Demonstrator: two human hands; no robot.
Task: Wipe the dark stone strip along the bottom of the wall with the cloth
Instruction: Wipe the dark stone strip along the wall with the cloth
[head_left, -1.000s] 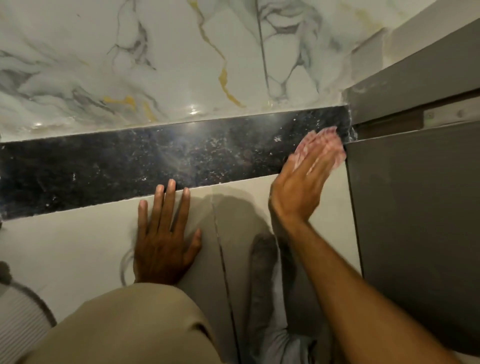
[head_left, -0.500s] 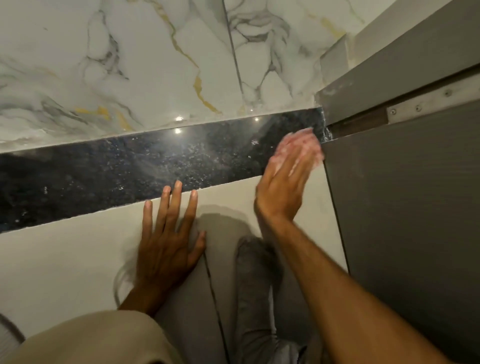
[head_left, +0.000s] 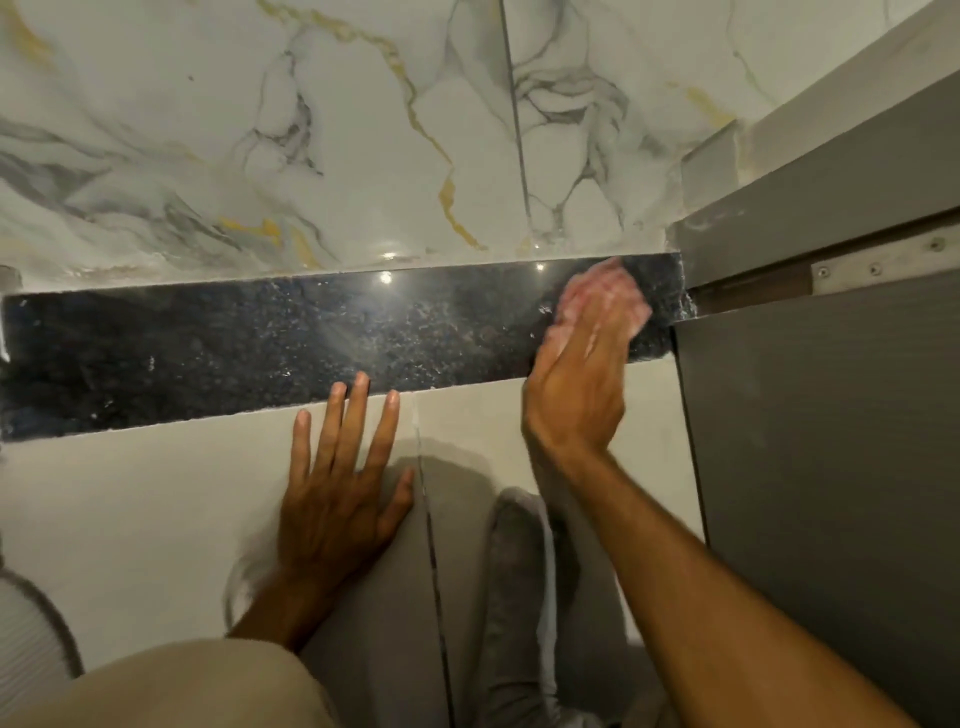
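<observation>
— Where's the cloth at this moment?

— Pinned flat against the dark stone strip, near its right end, just beside the grey door. The right hand covers most of it; only a pink, blurred edge shows past the fingertips.

— And the fingers?

— On the right hand they lie straight and close together, pressing the cloth to the stone with the flat of the hand rather than pinching it. The left hand holds nothing: it is planted on the pale floor tile, fingers spread, the tips of the longest just reaching the strip's lower edge. It looks like a brace for a crouched body.

— So which step is this?

— I'd judge the wiping is under way, at the right-hand corner where the strip meets the door frame. Most of the strip runs off to the left, and it carries pale specks and smears — whether that is dust or the grain of the stone I cannot tell.

— What does the next move call for?

— Probably a long pass leftward along the strip, with the palm kept flat so the cloth doesn't bunch or slip out. The bracing hand sits in that path near the lower edge, so it would likely need to shift.
</observation>
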